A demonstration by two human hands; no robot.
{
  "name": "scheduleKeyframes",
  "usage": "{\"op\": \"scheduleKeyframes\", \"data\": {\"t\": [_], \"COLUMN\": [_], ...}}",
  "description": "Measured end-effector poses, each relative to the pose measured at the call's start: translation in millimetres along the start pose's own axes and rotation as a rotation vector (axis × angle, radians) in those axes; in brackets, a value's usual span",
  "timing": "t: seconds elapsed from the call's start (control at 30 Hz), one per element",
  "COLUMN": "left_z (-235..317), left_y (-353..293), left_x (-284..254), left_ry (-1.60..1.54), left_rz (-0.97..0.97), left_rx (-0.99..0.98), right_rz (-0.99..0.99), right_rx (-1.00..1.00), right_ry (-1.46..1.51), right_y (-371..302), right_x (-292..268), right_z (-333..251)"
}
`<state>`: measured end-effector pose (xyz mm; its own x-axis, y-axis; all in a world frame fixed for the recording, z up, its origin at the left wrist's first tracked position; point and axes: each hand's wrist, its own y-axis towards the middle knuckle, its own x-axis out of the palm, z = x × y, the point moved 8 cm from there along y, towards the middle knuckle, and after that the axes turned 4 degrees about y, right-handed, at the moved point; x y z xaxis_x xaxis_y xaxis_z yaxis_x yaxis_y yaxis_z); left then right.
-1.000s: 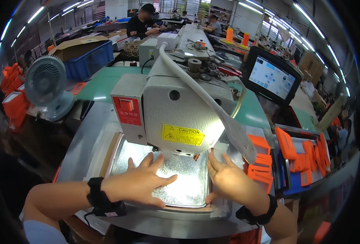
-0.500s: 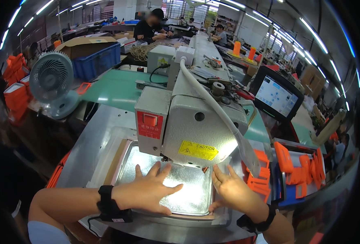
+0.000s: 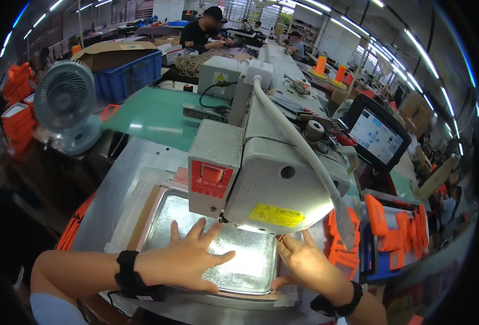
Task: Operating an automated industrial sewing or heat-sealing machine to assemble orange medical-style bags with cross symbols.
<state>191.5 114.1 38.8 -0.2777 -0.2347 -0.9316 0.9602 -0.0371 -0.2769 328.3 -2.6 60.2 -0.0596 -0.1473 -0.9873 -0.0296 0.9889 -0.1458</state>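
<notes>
Silver metal plate (image 3: 207, 246) lying flat under the head of a grey sewing machine (image 3: 272, 179), left hand (image 3: 188, 260) spread open and pressed palm-down on its middle, right hand (image 3: 304, 265) open with fingers resting along its right edge, orange pieces (image 3: 342, 252) stacked just beside.

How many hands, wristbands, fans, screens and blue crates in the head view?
Hands flat on the silver plate: 2 (left hand, right hand)
Black wristbands: 2 ()
Desk fans: 1
Touch screens: 1
Blue crates: 1
Total: 7
</notes>
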Motion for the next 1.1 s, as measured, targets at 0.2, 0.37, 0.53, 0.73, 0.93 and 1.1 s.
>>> {"op": "scheduleKeyframes", "data": {"t": [0.2,0.37,0.53,0.73,0.93,1.1], "left_z": [-11,-23,-34,-49,-64,-80], "left_y": [-12,-23,-15,-5,11,20], "left_x": [-4,-6,-5,-7,-5,-1], "left_ry": [-0.038,-0.034,-0.054,-0.078,-0.199,-0.238], "left_rz": [0.028,0.010,-0.041,-0.008,-0.052,-0.132], "left_rx": [-0.007,-0.023,-0.050,-0.056,-0.053,-0.086], "right_rz": [-0.004,0.064,0.036,-0.162,0.115,0.073], "right_rx": [0.012,0.016,0.020,0.077,0.055,0.061], "right_ry": [0.029,-0.034,0.010,0.147,0.178,0.225], "right_y": [10,18,28,42,41,50], "right_x": [2,3,3,7,25,15], "right_z": [-9,-20,-10,4,42,45]}}
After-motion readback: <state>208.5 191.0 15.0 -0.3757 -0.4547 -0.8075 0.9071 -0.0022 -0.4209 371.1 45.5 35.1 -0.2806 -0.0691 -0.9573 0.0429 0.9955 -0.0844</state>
